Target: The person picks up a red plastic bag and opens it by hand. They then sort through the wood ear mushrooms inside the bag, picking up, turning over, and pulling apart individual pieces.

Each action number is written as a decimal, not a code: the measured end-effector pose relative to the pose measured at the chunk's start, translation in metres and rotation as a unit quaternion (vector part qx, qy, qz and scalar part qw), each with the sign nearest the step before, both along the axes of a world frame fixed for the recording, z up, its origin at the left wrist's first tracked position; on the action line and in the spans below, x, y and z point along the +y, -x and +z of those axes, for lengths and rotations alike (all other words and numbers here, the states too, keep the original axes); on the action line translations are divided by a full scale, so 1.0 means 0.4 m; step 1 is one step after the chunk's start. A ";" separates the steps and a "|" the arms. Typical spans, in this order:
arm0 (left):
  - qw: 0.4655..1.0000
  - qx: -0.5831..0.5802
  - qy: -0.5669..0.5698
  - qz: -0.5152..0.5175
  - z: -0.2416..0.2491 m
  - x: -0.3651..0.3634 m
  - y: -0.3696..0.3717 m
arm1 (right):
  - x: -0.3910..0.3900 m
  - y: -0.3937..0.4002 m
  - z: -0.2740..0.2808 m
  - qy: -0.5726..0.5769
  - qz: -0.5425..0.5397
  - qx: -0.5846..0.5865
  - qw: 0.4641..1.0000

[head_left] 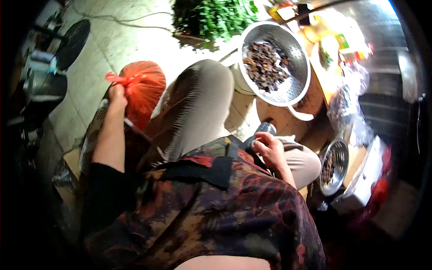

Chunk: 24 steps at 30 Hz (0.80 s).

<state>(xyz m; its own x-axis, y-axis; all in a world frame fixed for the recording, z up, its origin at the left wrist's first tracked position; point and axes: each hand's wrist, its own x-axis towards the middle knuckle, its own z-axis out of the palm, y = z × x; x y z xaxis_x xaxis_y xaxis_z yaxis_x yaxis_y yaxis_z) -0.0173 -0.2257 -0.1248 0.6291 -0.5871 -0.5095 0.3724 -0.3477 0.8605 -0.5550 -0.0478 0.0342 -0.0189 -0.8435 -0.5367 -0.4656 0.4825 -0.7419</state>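
My left hand (118, 95) is closed on the gathered, tied neck of a full red plastic bag (145, 85), at the left beside my knee. The bag is bulging and its contents are hidden. My right hand (270, 150) rests by my lap near my right thigh, its fingers loosely bent and nothing visible in them. Just beyond those fingers is a dark cylindrical thing (265, 128) whose kind I cannot make out. A large metal colander (300, 67) with dark, wet-looking pieces (265, 65) stands in front of my knees, tilted towards me.
Leafy greens (216, 18) lie on the tiled floor at the top. A smaller metal bowl (344, 164) with dark bits sits at the right, near a white box (360, 177) and clear plastic wrapping (353, 99). Dark pots (45, 92) stand at the far left; a cable crosses the floor.
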 end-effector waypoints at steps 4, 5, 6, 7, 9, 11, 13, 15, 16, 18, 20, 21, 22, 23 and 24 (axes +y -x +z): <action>0.985 0.154 0.055 0.063 0.094 -0.018 0.025 | 0.011 0.000 0.005 -0.036 -0.035 -0.061 0.997; 0.980 0.181 0.077 0.041 0.121 -0.024 0.038 | 0.019 0.001 -0.009 -0.025 -0.044 -0.075 0.996; 0.973 0.208 0.099 0.021 0.151 -0.029 0.045 | 0.024 0.000 -0.011 -0.022 -0.050 -0.075 0.996; 0.975 0.198 0.097 0.013 0.249 -0.030 0.101 | 0.025 -0.002 -0.011 -0.028 -0.065 -0.092 0.993; 0.963 0.227 0.147 -0.006 0.299 -0.036 0.094 | 0.021 -0.005 -0.001 -0.028 -0.068 -0.091 0.993; 0.953 0.235 0.184 -0.046 0.374 -0.025 0.108 | 0.014 -0.012 0.021 -0.021 -0.071 -0.088 0.993; 0.946 0.230 0.219 -0.059 0.428 -0.017 0.135 | 0.013 -0.016 0.024 -0.011 -0.073 -0.106 0.992; 0.941 0.239 0.229 -0.072 0.570 0.016 0.213 | 0.016 -0.017 0.037 -0.013 -0.088 -0.126 0.988; 0.911 0.268 0.274 -0.153 0.471 -0.013 0.054 | 0.017 -0.019 0.042 -0.019 -0.098 -0.142 0.985; 0.826 0.296 0.372 -0.304 0.572 0.022 0.031 | 0.008 0.006 0.056 -0.036 -0.102 -0.145 0.983; 0.827 0.292 0.357 -0.322 0.736 0.062 0.033 | -0.012 0.041 0.087 0.011 -0.153 -0.202 0.967; 0.827 0.292 0.342 -0.338 0.786 0.073 0.047 | -0.033 0.058 0.112 0.036 -0.181 -0.195 0.963; 0.824 0.274 0.348 -0.353 0.828 0.081 0.066 | -0.058 0.079 0.129 0.062 -0.210 -0.188 0.957; 0.816 0.264 0.356 -0.371 0.861 0.084 0.099 | -0.081 0.108 0.129 0.085 -0.241 -0.235 0.938; 0.807 0.250 0.363 -0.393 0.886 0.084 0.133 | -0.106 0.132 0.129 0.108 -0.271 -0.279 0.915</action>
